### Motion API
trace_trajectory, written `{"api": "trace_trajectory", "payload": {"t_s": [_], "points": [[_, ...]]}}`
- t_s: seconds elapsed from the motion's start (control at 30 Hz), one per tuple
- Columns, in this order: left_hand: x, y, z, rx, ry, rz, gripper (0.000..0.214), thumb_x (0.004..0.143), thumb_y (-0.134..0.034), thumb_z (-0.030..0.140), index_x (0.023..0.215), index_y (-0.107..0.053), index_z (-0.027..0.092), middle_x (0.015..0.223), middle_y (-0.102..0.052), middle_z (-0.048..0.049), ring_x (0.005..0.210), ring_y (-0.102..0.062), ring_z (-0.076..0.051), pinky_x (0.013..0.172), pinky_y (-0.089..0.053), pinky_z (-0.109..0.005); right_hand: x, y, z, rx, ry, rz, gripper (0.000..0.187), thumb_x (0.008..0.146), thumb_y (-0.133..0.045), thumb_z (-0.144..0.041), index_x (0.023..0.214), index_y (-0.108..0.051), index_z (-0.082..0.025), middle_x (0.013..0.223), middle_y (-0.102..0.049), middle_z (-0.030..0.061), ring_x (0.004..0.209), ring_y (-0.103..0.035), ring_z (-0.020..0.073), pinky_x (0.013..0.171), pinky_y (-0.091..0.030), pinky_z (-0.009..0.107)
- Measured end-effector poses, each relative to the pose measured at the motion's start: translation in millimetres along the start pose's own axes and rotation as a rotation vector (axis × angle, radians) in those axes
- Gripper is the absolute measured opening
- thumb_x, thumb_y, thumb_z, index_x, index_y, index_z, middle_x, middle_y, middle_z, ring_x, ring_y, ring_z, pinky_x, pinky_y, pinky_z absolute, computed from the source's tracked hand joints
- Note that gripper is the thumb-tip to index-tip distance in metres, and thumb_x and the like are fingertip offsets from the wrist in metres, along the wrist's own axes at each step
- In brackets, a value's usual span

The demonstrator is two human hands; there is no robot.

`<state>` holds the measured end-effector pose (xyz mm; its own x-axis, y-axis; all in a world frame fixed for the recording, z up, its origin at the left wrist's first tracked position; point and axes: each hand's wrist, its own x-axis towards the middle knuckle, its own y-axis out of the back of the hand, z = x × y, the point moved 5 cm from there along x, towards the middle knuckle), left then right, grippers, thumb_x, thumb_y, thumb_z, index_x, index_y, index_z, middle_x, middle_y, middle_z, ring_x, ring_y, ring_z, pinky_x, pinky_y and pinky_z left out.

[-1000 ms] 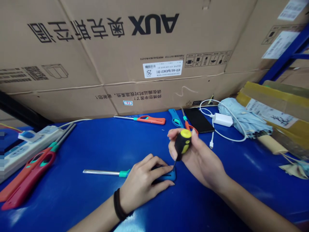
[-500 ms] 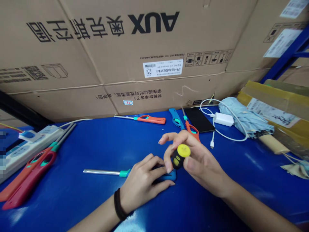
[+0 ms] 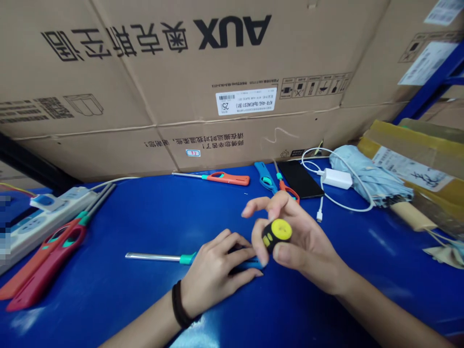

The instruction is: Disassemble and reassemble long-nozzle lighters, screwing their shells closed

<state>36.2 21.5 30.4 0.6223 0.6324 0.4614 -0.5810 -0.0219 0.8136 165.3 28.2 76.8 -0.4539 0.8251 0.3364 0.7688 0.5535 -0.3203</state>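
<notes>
My left hand (image 3: 213, 273) presses down on a blue long-nosed gas lighter (image 3: 250, 265) that lies on the blue table (image 3: 152, 222); its metal tube (image 3: 152, 257) sticks out to the left. My right hand (image 3: 293, 241) grips a black and yellow screwdriver (image 3: 276, 232), tilted toward the lighter's blue handle. The thumb and one finger pinch the screwdriver's handle while the other fingers stand spread. Its tip is hidden behind my fingers.
Two red lighters (image 3: 43, 261) and a white power strip (image 3: 39, 220) lie at the left. An orange lighter (image 3: 224, 179), a blue lighter (image 3: 264, 176), a phone (image 3: 299, 179), a white charger (image 3: 335, 179) and a folded umbrella (image 3: 369, 179) lie at the back. Large cardboard boxes (image 3: 217, 72) wall the rear.
My right hand has tipped the screwdriver from upright to leaning toward me and turned it in its fingers, which opened out. The left hand and lighter stayed put.
</notes>
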Motion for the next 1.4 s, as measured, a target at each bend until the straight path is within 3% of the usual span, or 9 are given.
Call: {"api": "trace_trajectory", "payload": {"t_s": [0.2,0.3,0.4,0.53,0.7,0.93,1.13,1.27,1.4], "points": [[0.1,0.1,-0.4,-0.001,-0.011,0.008,0.029,0.081,-0.066,0.038,0.107,-0.066,0.025,0.094,-0.066,-0.003,0.08,-0.059,-0.016,0.07,-0.052,-0.028,2.8,4.4,2.9,-0.127,0.009,0.049,0.039,0.093,-0.034,-0.053,0.108,-0.058,-0.026,0.1,-0.052,0.0058,0.076,-0.049,0.0153,0.069,-0.042,0.03],[-0.4,-0.7,-1.2,0.005,-0.014,0.019,0.026,0.081,-0.066,0.039,0.102,-0.068,0.024,0.093,-0.066,-0.004,0.081,-0.059,-0.017,0.069,-0.052,-0.028,1.5,1.5,0.3,-0.159,0.022,0.041,0.017,0.09,-0.052,-0.041,0.101,-0.055,-0.028,0.12,-0.049,0.0048,0.087,-0.052,0.0156,0.076,-0.043,0.031],[-0.6,-1.2,-1.4,0.005,-0.008,0.006,0.025,0.082,-0.065,0.038,0.103,-0.068,0.025,0.093,-0.066,-0.0027,0.08,-0.059,-0.016,0.07,-0.052,-0.028,0.2,3.4,-0.7,-0.095,0.035,0.088,0.018,0.085,-0.062,-0.034,0.098,-0.05,-0.031,0.119,-0.048,0.0006,0.07,-0.05,0.0098,0.07,-0.042,0.029],[-0.2,-0.8,-1.0,-0.007,-0.003,-0.012,0.03,0.081,-0.066,0.038,0.109,-0.065,0.025,0.094,-0.065,-0.0024,0.08,-0.059,-0.015,0.072,-0.052,-0.028,2.7,7.5,5.8,-0.096,-0.001,0.11,0.038,0.092,-0.038,-0.054,0.112,-0.056,-0.027,0.086,-0.051,0.0023,0.063,-0.044,0.0134,0.065,-0.041,0.03],[-0.6,0.3,-0.8,-0.005,-0.018,0.013,0.027,0.081,-0.066,0.038,0.105,-0.067,0.025,0.092,-0.065,-0.0031,0.079,-0.058,-0.016,0.069,-0.052,-0.028,3.0,5.8,4.0,-0.092,0.02,0.093,0.018,0.087,-0.056,-0.041,0.098,-0.056,-0.028,0.115,-0.05,0.0043,0.071,-0.051,0.012,0.07,-0.042,0.031],[-0.9,-1.1,-2.3,-0.014,0.002,-0.021,0.029,0.082,-0.064,0.039,0.108,-0.066,0.026,0.094,-0.065,-0.0034,0.081,-0.059,-0.016,0.073,-0.052,-0.029,4.3,7.1,3.8,-0.002,-0.026,0.127,0.039,0.09,-0.04,-0.055,0.103,-0.06,-0.025,0.102,-0.055,0.0058,0.066,-0.048,0.0135,0.065,-0.042,0.031],[-0.6,0.1,-1.3,-0.006,-0.013,0.001,0.029,0.082,-0.065,0.038,0.107,-0.066,0.025,0.096,-0.066,-0.003,0.082,-0.06,-0.016,0.074,-0.053,-0.028,2.4,5.7,3.8,0.009,0.016,0.096,0.02,0.082,-0.064,-0.037,0.097,-0.053,-0.03,0.117,-0.05,0.0019,0.068,-0.052,0.011,0.069,-0.043,0.03],[-1.3,-1.5,-2.2,-0.03,0.006,-0.029,0.03,0.082,-0.065,0.038,0.109,-0.065,0.026,0.095,-0.066,-0.0025,0.082,-0.06,-0.016,0.076,-0.053,-0.029,3.3,7.4,3.5,0.035,-0.007,0.152,0.035,0.088,-0.045,-0.054,0.102,-0.059,-0.026,0.094,-0.053,0.0035,0.061,-0.046,0.0118,0.061,-0.042,0.029],[-1.5,0.6,-1.0,-0.016,-0.006,0.007,0.029,0.081,-0.066,0.038,0.108,-0.066,0.026,0.095,-0.066,-0.0032,0.084,-0.06,-0.017,0.074,-0.053,-0.028,2.6,5.3,5.1,-0.012,0.012,0.098,0.02,0.088,-0.054,-0.043,0.1,-0.058,-0.027,0.113,-0.049,0.0038,0.078,-0.053,0.0125,0.072,-0.044,0.029]]}}
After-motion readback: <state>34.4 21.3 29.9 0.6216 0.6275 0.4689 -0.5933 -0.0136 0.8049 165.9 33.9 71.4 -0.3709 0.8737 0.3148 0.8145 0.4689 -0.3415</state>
